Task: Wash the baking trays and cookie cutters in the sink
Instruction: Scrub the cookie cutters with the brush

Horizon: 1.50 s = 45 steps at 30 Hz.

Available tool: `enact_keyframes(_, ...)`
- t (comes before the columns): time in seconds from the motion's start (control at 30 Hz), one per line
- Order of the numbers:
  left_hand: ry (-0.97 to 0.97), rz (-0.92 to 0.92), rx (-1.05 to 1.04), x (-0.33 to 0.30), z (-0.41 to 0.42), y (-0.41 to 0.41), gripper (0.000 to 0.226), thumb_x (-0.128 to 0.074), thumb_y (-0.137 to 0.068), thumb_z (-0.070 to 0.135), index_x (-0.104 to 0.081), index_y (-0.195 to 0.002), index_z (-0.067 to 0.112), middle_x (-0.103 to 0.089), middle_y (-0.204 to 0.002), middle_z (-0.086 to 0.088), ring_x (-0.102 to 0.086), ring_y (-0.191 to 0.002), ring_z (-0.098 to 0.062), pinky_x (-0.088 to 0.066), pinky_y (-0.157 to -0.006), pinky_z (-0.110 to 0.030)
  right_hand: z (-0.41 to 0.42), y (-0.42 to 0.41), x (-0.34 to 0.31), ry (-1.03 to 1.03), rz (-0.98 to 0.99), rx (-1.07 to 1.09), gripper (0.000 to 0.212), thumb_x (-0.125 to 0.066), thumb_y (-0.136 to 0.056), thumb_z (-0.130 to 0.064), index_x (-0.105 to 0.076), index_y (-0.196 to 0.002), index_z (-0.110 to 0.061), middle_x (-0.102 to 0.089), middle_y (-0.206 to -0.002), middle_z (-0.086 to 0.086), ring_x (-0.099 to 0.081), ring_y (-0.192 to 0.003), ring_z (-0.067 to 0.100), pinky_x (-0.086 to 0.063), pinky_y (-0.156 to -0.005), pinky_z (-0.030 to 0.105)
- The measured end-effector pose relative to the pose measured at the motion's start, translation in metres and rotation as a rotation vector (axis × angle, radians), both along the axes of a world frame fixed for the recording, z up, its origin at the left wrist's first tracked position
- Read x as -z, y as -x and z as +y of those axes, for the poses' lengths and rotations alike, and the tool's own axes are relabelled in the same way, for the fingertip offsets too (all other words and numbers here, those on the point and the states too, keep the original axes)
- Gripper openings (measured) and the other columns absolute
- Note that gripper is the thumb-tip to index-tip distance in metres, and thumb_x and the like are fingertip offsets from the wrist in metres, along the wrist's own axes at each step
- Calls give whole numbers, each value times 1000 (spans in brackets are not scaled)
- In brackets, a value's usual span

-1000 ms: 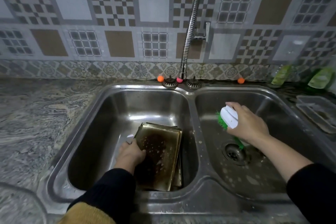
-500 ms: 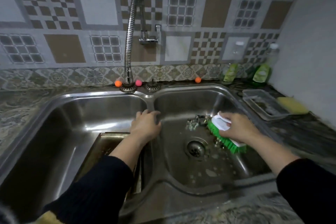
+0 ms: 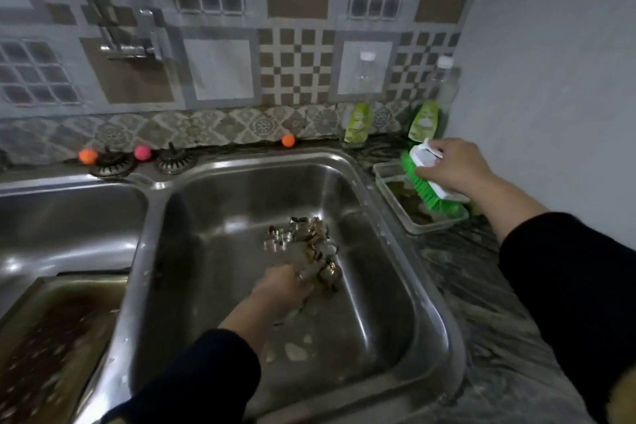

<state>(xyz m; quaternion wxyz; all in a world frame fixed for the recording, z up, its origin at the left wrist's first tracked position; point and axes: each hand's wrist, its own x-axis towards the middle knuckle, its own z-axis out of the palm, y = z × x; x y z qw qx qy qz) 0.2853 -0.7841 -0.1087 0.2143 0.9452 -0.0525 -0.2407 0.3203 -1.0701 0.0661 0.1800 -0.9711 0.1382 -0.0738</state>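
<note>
Several small metal cookie cutters (image 3: 299, 239) lie in a heap on the floor of the right sink basin (image 3: 371, 286). My left hand (image 3: 284, 287) reaches down into that basin and touches the near end of the heap; blur hides whether its fingers hold one. My right hand (image 3: 454, 165) grips a scrub brush (image 3: 430, 182) with a white back and green bristles, over a clear plastic tray (image 3: 395, 203) on the counter to the right of the sink. A stained baking tray (image 3: 51, 337) lies in the left basin at the lower left.
Two green dish-soap bottles (image 3: 358, 122) stand against the tiled wall by the corner. Orange and pink balls (image 3: 288, 140) sit along the sink's back rim beside the tap bases (image 3: 175, 160). A marbled counter (image 3: 481, 303) runs along the right, with a grey wall behind it.
The view swung right. My left hand left the baking tray, crossed the divider and reached the cutters. My right hand lifted the brush out of the right basin to over the plastic tray.
</note>
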Motion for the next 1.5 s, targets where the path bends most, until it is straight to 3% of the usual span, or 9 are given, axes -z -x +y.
enact_keyframes(0.27,-51,-34,10,32,-55,-6,74,-60,-88,44,-25,-151,26,-41,-144,-9,-44,-130,-31,-41,-102,-34,-7,-33,70,31,65,-119,69,-66,-83,-40,-38,-145,-27,-39,-146,9,-39,-131,32,-39,-102,39)
enact_keyframes(0.5,-103,-86,-117,51,-83,-17,72,-54,-88,55,-29,-147,22,-37,-145,-9,-39,-131,-35,-42,-99,-43,-8,-26,76,204,31,-118,68,-56,-89,-45,-26,-148,-32,-34,-143,16,-30,-127,41,-31,-102,42)
enact_keyframes(0.67,-62,-120,-174,60,-91,-20,56,-58,-91,26,-38,-143,21,-35,-143,-11,-51,-120,-33,-45,-98,-39,-10,-27,77,247,65,-114,72,-55,-88,-49,-20,-149,-37,-36,-147,12,-30,-129,42,-31,-104,42)
enact_keyframes(0.8,151,-90,-305,58,-79,-21,50,-61,-90,24,-46,-137,19,-57,-122,-14,-60,-106,-31,-49,-89,-33,-8,-27,76,203,123,-110,78,-59,-86,-45,-14,-149,-41,-28,-148,13,-35,-127,43,-37,-100,42)
enact_keyframes(0.93,692,-12,-561,33,-56,-23,47,-65,-89,10,-48,-132,18,-68,-101,-7,-67,-89,-28,-58,-77,-44,-8,-26,60,79,172,-115,79,-63,-86,-38,-16,-150,-38,-25,-153,11,-36,-133,34,-42,-94,37)
enact_keyframes(1.1,1165,46,-593,-16,-16,-20,37,-55,-93,0,-49,-125,19,-66,-108,-10,-66,-87,-22,-54,-59,-26,30,-9,22,-36,-109,-180,77,-67,-82,-39,-27,-148,-36,-45,-124,10,-49,-112,30,-42,-84,36)
enact_keyframes(1.3,1017,-206,-418,-31,19,-1,24,-53,-95,-1,-58,-115,10,-69,-93,-4,-66,-78,-17,-56,-63,-26,149,49,60,-243,-98,-511,76,-72,-79,-34,-33,-144,-37,-43,-98,-4,-49,-88,12,-36,-66,9)
enact_keyframes(1.4,814,-303,-294,-35,27,9,30,-55,-93,0,-57,-117,18,-66,-87,10,-63,-69,10,-50,-66,-9,178,31,73,-319,-120,-442,74,-70,-78,-33,-37,-144,-35,-42,-98,-4,-55,-91,19,-47,-82,29)
enact_keyframes(1.5,810,-309,-412,-36,44,8,36,-52,-94,-2,-56,-126,12,-66,-92,2,-65,-72,2,-55,-67,-17,190,27,73,-235,-86,-495,74,-68,-77,-38,-36,-143,-40,-39,-94,-7,-56,-92,21,-49,-85,36)
